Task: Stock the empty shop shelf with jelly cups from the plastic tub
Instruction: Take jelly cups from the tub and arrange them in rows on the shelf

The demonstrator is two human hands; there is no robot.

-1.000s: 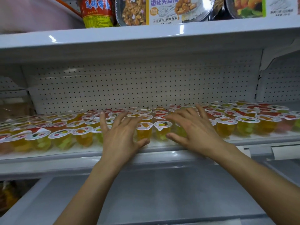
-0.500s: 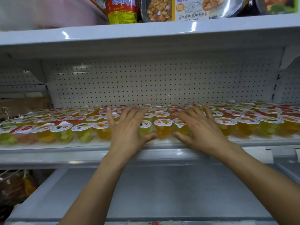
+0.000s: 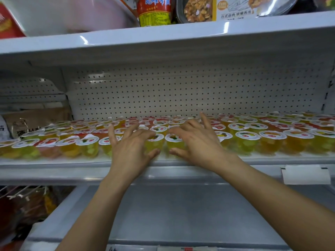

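1. A white shop shelf [image 3: 54, 161] with a perforated back wall [image 3: 181, 91] fills the view.
2. Jelly cups [image 3: 272, 140] stand on it in tight rows from 9 to 3 o'clock, lids up.
3. The left hand [image 3: 130, 151] and right hand [image 3: 197, 144], both open with spread fingers, rest on front cups near the middle, probably to align them.

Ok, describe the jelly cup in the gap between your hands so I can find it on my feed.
Find the middle shelf, pegboard behind, covered in jelly cups, and follow its front row to the hands. The cup is the yellow one framed by the right hand's forefinger and thumb. Its left neighbour sits behind the left hand's fingers instead.
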